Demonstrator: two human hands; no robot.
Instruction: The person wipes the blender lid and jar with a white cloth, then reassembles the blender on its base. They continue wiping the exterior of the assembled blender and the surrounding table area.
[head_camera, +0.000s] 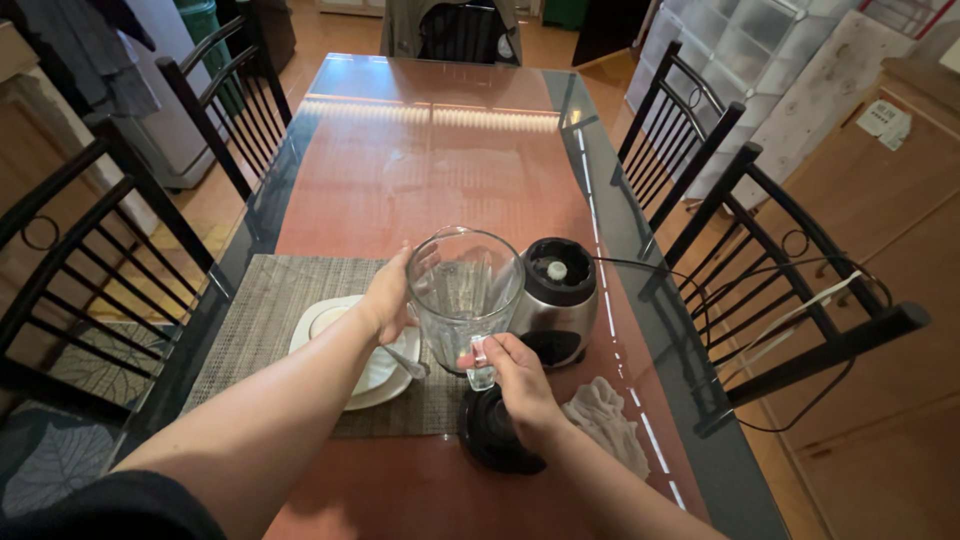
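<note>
Both hands on the blender jug (462, 296). Left hand (388, 300) flat-curled against the jug's left wall, fingers wrapped round the glass near the rim. Right hand (518, 378) closed round the jug's handle at the lower front, thumb on top. Jug clear, upright, nothing visible inside, held over the near edge of the placemat, just left of the blender base.

Table (420, 150): long, glass-topped, reddish-brown centre with a dark border; a strip of light reflects across the far end. Black metal chairs (90, 250) stand along both sides and one at the far end.

Placemat (260, 300): grey woven, lying at the near left part of the table, under the plates.

Plates (365, 380): white, stacked, left of the jug, partly hidden by the left arm; a spoon (405, 362) rests on them.

Blender base (556, 300): black and silver, right of the jug, touching or nearly so; its cord (690, 290) runs off toward the right-hand chairs.

Cloth (608, 420): pale, crumpled, near the right wrist.

Lid (490, 432): black, round, on the table below the right hand.
</note>
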